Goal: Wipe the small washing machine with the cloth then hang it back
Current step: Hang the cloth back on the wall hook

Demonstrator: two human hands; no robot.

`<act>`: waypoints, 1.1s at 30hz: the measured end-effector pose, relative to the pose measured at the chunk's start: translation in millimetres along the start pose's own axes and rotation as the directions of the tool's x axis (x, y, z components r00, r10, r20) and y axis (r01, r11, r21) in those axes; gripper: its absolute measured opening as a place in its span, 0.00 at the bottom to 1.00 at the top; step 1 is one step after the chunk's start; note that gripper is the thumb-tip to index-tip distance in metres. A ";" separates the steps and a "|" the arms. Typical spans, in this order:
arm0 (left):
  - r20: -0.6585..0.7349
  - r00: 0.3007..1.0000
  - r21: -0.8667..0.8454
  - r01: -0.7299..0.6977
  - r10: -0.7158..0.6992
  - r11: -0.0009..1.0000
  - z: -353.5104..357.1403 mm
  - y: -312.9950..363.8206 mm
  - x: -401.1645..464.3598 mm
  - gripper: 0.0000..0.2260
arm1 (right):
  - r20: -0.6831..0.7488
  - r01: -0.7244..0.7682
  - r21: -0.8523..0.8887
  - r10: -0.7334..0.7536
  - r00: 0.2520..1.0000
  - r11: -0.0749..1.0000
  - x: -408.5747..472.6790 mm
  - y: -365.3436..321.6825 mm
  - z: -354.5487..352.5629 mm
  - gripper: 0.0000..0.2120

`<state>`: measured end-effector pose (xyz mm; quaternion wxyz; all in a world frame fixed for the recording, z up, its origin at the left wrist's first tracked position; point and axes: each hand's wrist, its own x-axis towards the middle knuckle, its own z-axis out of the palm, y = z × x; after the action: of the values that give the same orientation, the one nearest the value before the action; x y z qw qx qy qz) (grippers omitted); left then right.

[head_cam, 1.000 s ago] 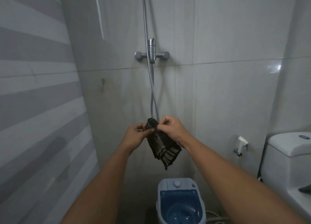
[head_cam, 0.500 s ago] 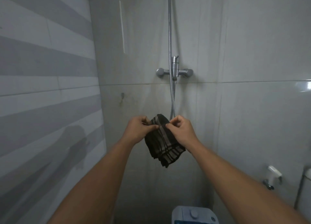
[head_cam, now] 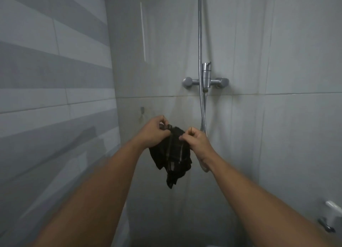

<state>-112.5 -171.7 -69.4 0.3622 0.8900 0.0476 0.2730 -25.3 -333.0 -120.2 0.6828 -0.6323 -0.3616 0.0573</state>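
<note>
A dark striped cloth (head_cam: 174,157) hangs bunched between both hands in front of the tiled back wall. My left hand (head_cam: 153,130) pinches its top left corner. My right hand (head_cam: 196,141) pinches the top edge on the right. A small wall hook (head_cam: 142,110) sits on the tile just up and left of my left hand, apart from the cloth. The washing machine is out of view below the frame.
A chrome shower mixer (head_cam: 205,81) with its hose (head_cam: 200,33) is mounted up right of the hands. A white bidet sprayer (head_cam: 332,212) hangs at the lower right. The striped side wall (head_cam: 46,98) stands close on the left.
The view has tilted up and left, so the washing machine and toilet dropped out of sight. Both hands carried the cloth left, closer to the wall hook.
</note>
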 end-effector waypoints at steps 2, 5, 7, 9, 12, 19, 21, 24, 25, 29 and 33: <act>-0.009 0.999 0.056 -0.051 0.052 0.997 -14.4 -9.6 10.2 0.09 | 0.087 -0.055 0.139 0.044 0.995 0.989 15.2 1.2 4.4 0.12; -0.056 0.987 0.223 -0.134 0.150 0.966 -33.2 -35.2 20.9 0.14 | 0.226 -0.082 0.139 0.049 0.973 0.987 50.8 3.9 19.6 0.19; -0.094 0.963 0.378 -0.199 0.251 0.904 -44.4 -60.7 30.9 0.15 | 0.260 -0.003 -0.002 0.004 0.966 1.000 83.4 8.0 32.9 0.17; -0.113 0.939 0.526 -0.221 0.325 0.821 -56.7 -91.1 46.4 0.14 | 0.253 0.116 -0.186 -0.066 0.965 0.976 123.0 12.6 46.5 0.15; -0.125 0.903 0.681 -0.223 0.411 0.697 -73.4 -133.9 76.4 0.16 | 0.270 0.288 -0.403 -0.188 0.944 0.869 184.7 17.9 68.1 0.12; -0.233 0.814 0.810 -0.141 0.532 0.570 -86.3 -196.7 152.8 0.18 | 0.312 0.539 -0.751 -0.513 0.800 0.383 280.9 45.9 113.6 0.12; -0.239 0.812 0.820 -0.126 0.533 0.559 -83.1 -213.9 165.6 0.17 | 0.328 0.485 -0.854 -0.529 0.783 0.188 290.9 60.0 122.7 0.13; -0.254 0.820 0.822 -0.096 0.513 0.561 -75.3 -241.5 176.7 0.13 | 0.331 0.401 -0.916 -0.616 0.715 -0.026 291.4 83.7 128.8 0.11; -0.263 0.821 0.820 -0.086 0.506 0.566 -70.7 -248.6 177.8 0.13 | 0.324 0.394 -0.918 -0.635 0.701 -0.033 289.2 90.4 130.0 0.10; -0.331 0.819 0.752 -0.072 0.469 0.656 -45.5 -259.2 169.7 0.17 | 0.306 0.380 -0.925 -0.625 0.719 -0.016 280.0 116.3 137.1 0.17; -0.471 0.836 0.382 -0.096 0.283 0.919 -12.2 -253.4 149.1 0.15 | 0.263 0.323 -0.945 -0.469 0.843 0.052 251.3 120.5 144.3 0.30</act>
<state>36.0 63.7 -164.9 0.1463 0.8330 0.1001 0.5242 122.5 -56.5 -132.2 0.1305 -0.7926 -0.4315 -0.4105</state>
